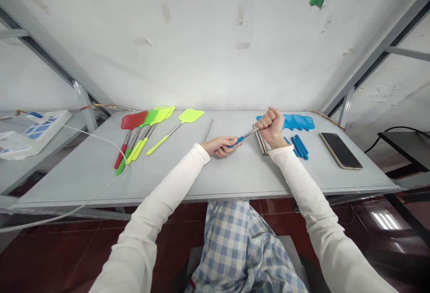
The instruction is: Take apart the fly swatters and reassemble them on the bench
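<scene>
Your left hand is clamped around a blue handle, and your right hand is a fist closed on the metal rod that runs into that handle's end. The two hands are apart, joined only by this piece, which slants up toward your right. How deep the rod sits inside the handle is hidden.

Everything lies on a grey table. Just beyond your left hand is a loose rod. Well to the left of that hand, one yellow swatter lies alone; farther left, red, green and yellow ones overlap in a group, a white cable crossing their handle ends. Partly behind your right hand rest several short metal tubes. To that hand's right are loose blue grips side by side, with flat blue swatter heads beyond them, and farther right a dark-screened phone.

Past both hands rises a white wall with scraps of tape and a green patch high to the right. Metal posts slope on either side. Below your hands are your checked trousers and a glossy dark red floor.
</scene>
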A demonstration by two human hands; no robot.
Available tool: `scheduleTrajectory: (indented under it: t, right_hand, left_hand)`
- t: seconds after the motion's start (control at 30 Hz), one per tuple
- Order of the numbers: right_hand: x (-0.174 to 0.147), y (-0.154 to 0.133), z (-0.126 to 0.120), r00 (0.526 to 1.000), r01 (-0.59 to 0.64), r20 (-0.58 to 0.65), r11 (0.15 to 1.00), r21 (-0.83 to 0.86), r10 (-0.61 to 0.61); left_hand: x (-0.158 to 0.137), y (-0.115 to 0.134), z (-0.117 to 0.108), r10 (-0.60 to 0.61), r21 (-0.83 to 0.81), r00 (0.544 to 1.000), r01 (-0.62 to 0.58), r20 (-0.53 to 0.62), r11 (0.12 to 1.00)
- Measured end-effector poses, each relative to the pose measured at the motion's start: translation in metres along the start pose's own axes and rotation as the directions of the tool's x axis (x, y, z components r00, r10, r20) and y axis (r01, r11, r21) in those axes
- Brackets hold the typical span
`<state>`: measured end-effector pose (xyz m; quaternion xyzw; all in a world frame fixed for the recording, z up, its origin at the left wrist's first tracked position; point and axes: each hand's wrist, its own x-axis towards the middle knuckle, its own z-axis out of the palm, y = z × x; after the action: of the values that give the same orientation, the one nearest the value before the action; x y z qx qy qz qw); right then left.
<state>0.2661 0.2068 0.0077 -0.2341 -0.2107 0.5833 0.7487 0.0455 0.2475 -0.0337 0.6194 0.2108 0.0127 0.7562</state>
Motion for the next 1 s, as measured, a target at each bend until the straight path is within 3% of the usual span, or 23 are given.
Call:
scheduleTrajectory:
  t: [0.07, 0.1, 0.13, 0.17, 0.23, 0.3, 0.33, 0.37, 0.43, 0.5, 0.6, 0.83, 0.93, 1.0]
  right_hand:
    - [0.006, -0.017, -0.010, 0.990, 0.138, -0.050, 0.989, 0.049, -0.135]
    - [0.009, -0.023, -0.015, 0.982, 0.178, -0.072, 0.982, 0.059, -0.174]
    - [0.012, -0.026, -0.020, 0.978, 0.190, -0.096, 0.980, 0.059, -0.183]
    - [0.015, -0.026, -0.023, 0.978, 0.180, -0.116, 0.982, 0.055, -0.173]
    - [0.018, -0.018, -0.026, 0.983, 0.116, -0.147, 0.993, 0.033, -0.110]
    - [0.021, -0.005, -0.025, 0.985, 0.035, -0.171, 0.999, -0.007, -0.036]
    - [0.022, 0.001, -0.024, 0.983, -0.009, -0.186, 0.999, -0.038, 0.001]
    - [0.023, 0.007, -0.024, 0.978, -0.053, -0.205, 0.996, -0.078, 0.036]
    - [0.024, 0.015, -0.026, 0.965, -0.122, -0.251, 0.973, -0.198, 0.070]
    - [0.026, 0.020, -0.030, 0.962, -0.137, -0.271, 0.930, -0.341, 0.042]
    - [0.028, 0.027, -0.036, 0.977, -0.083, -0.211, 0.862, -0.500, -0.028]
    - [0.025, 0.053, -0.041, 0.994, 0.088, 0.013, 0.744, -0.662, -0.106]
    - [0.019, 0.060, -0.039, 0.990, 0.136, 0.075, 0.694, -0.707, -0.117]
    - [0.017, 0.063, -0.037, 0.989, 0.151, 0.114, 0.684, -0.713, -0.099]
  left_hand:
    - [-0.008, 0.002, -0.013, 0.046, 0.003, 0.994, -0.045, -0.099, 0.999]
    - [-0.011, 0.003, -0.018, 0.121, 0.024, 0.970, -0.119, -0.211, 0.993]
    - [-0.013, 0.005, -0.023, 0.212, 0.064, 0.913, -0.202, -0.350, 0.977]
    - [-0.013, 0.006, -0.027, 0.294, 0.128, 0.814, -0.267, -0.501, 0.955]
    - [-0.013, 0.008, -0.033, 0.395, 0.326, 0.537, -0.224, -0.745, 0.919]
    - [-0.013, 0.006, -0.038, 0.441, 0.474, 0.269, 0.070, -0.856, 0.878]
    - [-0.014, 0.004, -0.040, 0.455, 0.488, 0.183, 0.244, -0.872, 0.838]
    - [-0.015, 0.002, -0.042, 0.456, 0.473, 0.142, 0.388, -0.879, 0.791]
    - [-0.017, -0.004, -0.045, 0.412, 0.424, 0.150, 0.541, -0.899, 0.727]
    - [-0.018, -0.009, -0.048, 0.363, 0.424, 0.225, 0.568, -0.904, 0.705]
    - [-0.016, -0.014, -0.054, 0.346, 0.474, 0.328, 0.522, -0.879, 0.709]
    - [-0.005, -0.019, -0.047, 0.327, 0.511, 0.500, 0.292, -0.802, 0.808]
    - [0.001, -0.020, -0.037, 0.345, 0.536, 0.548, 0.234, -0.762, 0.811]
    - [0.004, -0.020, -0.032, 0.350, 0.542, 0.547, 0.238, -0.760, 0.806]
